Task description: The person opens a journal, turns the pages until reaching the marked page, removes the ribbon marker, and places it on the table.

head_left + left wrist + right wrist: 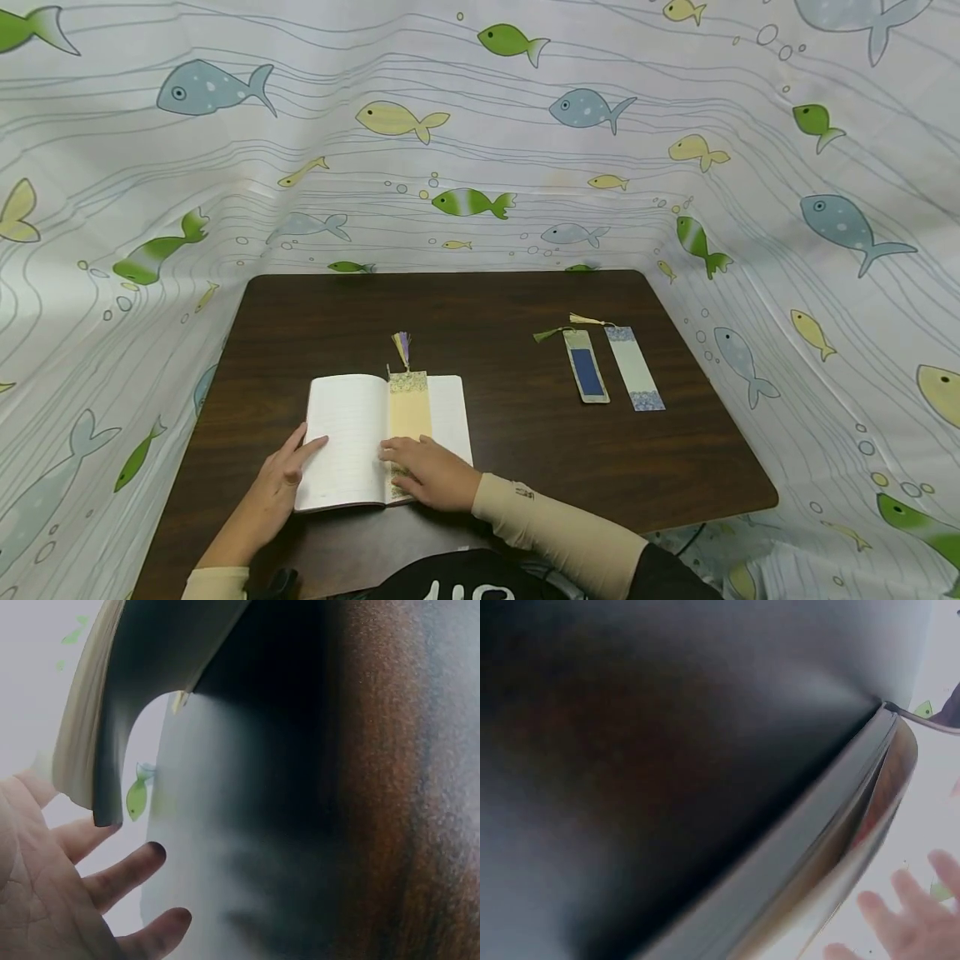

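An open notebook [352,442] lies on the dark brown counter [525,450], close to the front edge. A yellow bookmark [409,408] sits in the gutter of the notebook, with its tassel [402,346] lying out past the top edge of the pages.

The right hand [431,473] rests flat on the lower end of the bookmark; its fingers [397,454] are straight and close together, pressing and not pinching. The left hand [281,483] lies on the left page near the lower corner, its fingers [124,874] relaxed and a little spread (the left wrist view shows them apart beside the page edge).

To do this step well, I think the bookmark should be kept parallel to the spine and pushed fully into the fold, while the left hand holds the page still so that the notebook does not slide. The tassel is better left outside.

Two more bookmarks, a blue one [587,372] and a pale floral one [634,368], lie side by side well apart to the right.
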### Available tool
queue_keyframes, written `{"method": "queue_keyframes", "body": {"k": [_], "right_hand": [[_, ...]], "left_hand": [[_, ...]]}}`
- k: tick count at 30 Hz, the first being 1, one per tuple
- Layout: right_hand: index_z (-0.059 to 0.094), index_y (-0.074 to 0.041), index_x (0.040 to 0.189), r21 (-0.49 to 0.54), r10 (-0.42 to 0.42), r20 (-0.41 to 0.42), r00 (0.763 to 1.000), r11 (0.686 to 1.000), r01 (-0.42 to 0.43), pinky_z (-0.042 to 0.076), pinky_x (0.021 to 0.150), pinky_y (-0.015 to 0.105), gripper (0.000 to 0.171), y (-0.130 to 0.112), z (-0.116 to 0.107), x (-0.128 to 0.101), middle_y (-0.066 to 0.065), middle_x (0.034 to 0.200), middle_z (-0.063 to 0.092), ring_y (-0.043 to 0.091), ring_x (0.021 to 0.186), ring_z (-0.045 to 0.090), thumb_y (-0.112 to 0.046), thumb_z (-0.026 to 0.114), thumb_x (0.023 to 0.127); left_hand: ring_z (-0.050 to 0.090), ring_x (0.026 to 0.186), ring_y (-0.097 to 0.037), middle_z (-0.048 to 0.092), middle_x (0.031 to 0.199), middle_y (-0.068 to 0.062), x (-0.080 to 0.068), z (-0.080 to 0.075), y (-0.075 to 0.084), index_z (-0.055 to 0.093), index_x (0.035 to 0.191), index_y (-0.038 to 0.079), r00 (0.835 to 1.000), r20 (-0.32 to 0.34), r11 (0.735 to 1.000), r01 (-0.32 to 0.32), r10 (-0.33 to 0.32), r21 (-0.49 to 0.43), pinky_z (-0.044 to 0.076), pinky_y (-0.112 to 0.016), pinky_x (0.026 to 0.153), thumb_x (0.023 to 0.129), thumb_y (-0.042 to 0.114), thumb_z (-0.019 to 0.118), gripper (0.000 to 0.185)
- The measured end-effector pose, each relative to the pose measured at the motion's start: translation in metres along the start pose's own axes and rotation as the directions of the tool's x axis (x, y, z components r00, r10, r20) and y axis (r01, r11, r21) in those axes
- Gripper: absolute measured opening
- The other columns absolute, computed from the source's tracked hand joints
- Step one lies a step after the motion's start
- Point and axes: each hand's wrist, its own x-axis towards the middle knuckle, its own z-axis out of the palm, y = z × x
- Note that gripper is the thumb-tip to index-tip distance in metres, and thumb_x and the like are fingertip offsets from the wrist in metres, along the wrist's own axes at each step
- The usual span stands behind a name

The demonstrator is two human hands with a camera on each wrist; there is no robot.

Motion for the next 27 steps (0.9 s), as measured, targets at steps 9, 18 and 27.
{"method": "queue_keyframes", "body": {"k": [9,18,27], "right_hand": [[0.062,-0.005,0.13,-0.054,0.423,-0.243,0.873,0.893,-0.448,0.055,0.07,0.038,0.038,0.014,-0.005,-0.002,0.013,0.119,0.064,0.03,0.102,0.062,-0.026,0.067,0.098],[0.053,-0.009,0.142,0.033,0.507,-0.089,0.857,0.862,-0.506,0.051,0.07,0.035,0.061,0.013,-0.003,0.016,0.015,0.117,0.058,0.029,0.103,0.055,-0.043,0.072,0.095],[0.05,-0.01,0.145,0.174,0.485,-0.082,0.87,0.867,-0.467,0.044,0.073,0.027,0.072,0.014,0.007,0.022,0.011,0.116,0.052,0.019,0.097,0.049,-0.028,0.085,0.085]], "left_hand": [[0.024,0.135,-0.066,0.021,0.16,-0.036,0.0,0.0,-0.004,0.05,0.146,-0.001,1.0,0.01,1.0,0.011,-0.012,0.013,0.024,-0.089,0.086,0.113,0.036,0.019,0.058],[0.025,0.135,-0.066,0.02,0.159,-0.037,0.0,0.002,-0.004,0.049,0.146,-0.002,1.0,0.017,0.999,0.018,-0.018,0.026,0.023,-0.09,0.087,0.113,0.036,0.02,0.058],[0.025,0.135,-0.066,0.021,0.159,-0.036,0.001,0.004,-0.004,0.049,0.146,-0.001,0.999,0.017,0.999,0.037,-0.037,0.036,0.023,-0.089,0.088,0.113,0.037,0.022,0.057]]}}
